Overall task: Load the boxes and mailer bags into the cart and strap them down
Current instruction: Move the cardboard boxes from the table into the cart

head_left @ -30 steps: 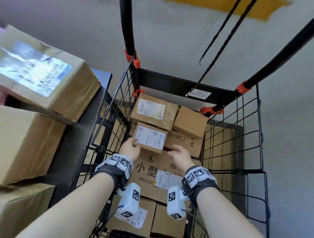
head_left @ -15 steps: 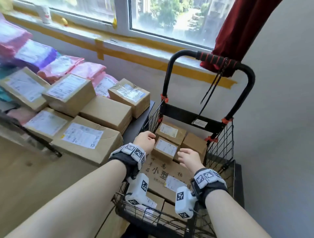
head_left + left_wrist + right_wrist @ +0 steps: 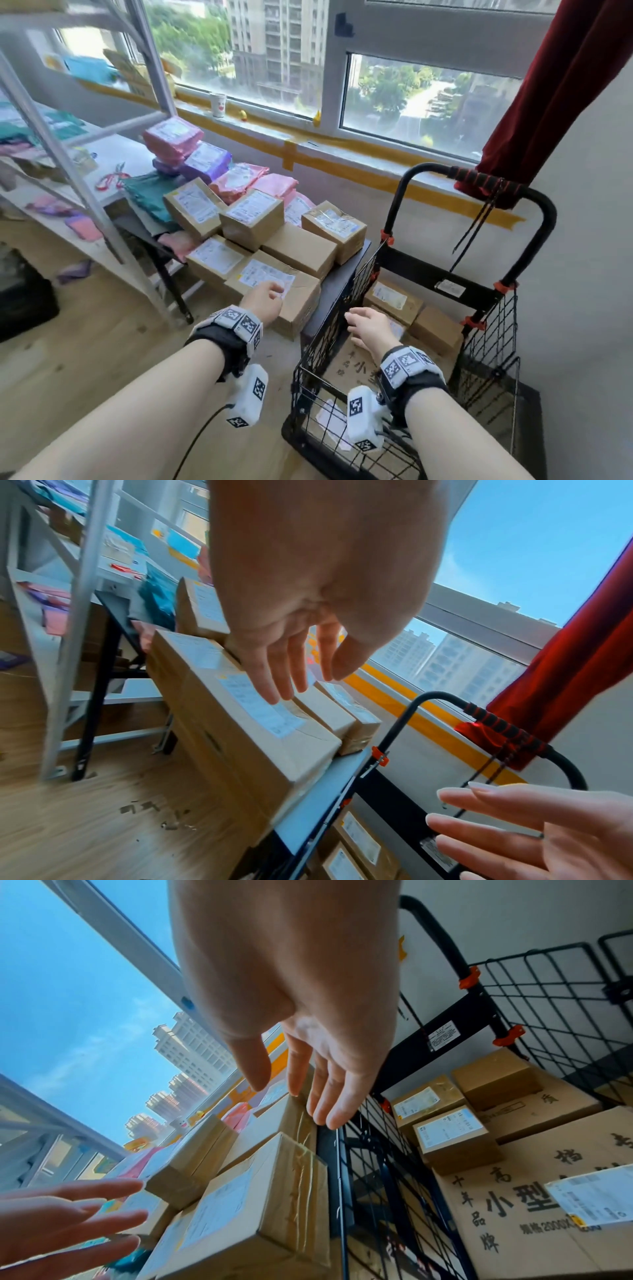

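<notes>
The black wire cart point(image 3: 489, 342) stands by the wall on the right and holds a large printed carton point(image 3: 356, 370) with smaller boxes point(image 3: 394, 298) behind it. Several taped boxes lie stacked on a dark table point(image 3: 339, 281) to its left, with pink and purple mailer bags point(image 3: 209, 161) behind them. My left hand point(image 3: 269, 296) hovers with straight fingers over the nearest labelled box point(image 3: 246, 737) and holds nothing. Over the cart's left wall my right hand point(image 3: 363, 325) is spread and empty, its fingers point(image 3: 322, 1107) pointing at the table's boxes. Black elastic straps point(image 3: 479, 219) hang from the cart's handle.
A white metal shelf rack point(image 3: 85, 192) with scissors and bags stands at the left. The window sill point(image 3: 274, 130) behind carries a paper cup. A red curtain point(image 3: 548, 102) hangs over the cart's handle. Wooden floor point(image 3: 85, 342) lies below my arms.
Both hands let go of the small labelled box inside the cart and rose. The left hand swung left over the table's nearest box; the right followed to the cart's left wall.
</notes>
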Demonstrator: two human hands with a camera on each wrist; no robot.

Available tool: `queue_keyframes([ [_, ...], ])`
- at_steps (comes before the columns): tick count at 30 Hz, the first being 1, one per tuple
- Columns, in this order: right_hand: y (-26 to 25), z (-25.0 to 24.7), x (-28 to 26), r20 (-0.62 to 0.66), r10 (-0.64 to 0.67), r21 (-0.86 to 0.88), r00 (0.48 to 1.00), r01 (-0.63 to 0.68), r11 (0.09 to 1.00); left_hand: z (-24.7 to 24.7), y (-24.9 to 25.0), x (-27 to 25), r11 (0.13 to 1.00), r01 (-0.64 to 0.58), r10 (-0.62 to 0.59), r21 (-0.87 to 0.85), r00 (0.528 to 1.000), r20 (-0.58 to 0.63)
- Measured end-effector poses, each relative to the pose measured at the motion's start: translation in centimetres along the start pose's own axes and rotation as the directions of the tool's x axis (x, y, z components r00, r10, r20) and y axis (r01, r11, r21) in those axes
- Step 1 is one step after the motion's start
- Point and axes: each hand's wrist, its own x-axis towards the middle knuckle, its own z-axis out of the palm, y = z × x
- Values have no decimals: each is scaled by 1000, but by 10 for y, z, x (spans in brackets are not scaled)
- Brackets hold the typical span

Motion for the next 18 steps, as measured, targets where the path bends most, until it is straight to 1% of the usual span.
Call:
queue_keyframes([
  [4, -2, 37, 12, 45, 28, -8, 999, -28, 1000, -23, -36, 24, 997, 77, -78, -15, 996, -34],
  [7, -2, 65, 31, 40, 62, -6, 997, -62, 998, -36, -65, 50, 992, 114, -109, 61, 991, -81],
  [9, 0, 81, 45, 30, 94, 0, 995, -94, 996, -42, -82, 69, 987, 147, -143, 59, 988, -64],
  [12, 3, 103, 64, -12, 121, 25, 993, -121, 992, -46, -101, 96, 981, 192, -192, 3, 981, -7],
  [15, 5, 117, 77, -69, 143, 72, 987, -138, 988, -44, -111, 118, 977, 207, -205, -46, 977, 52],
  [18, 9, 128, 86, -105, 173, 93, 979, -164, 982, -42, -115, 130, 970, 230, -226, -76, 973, 55],
])
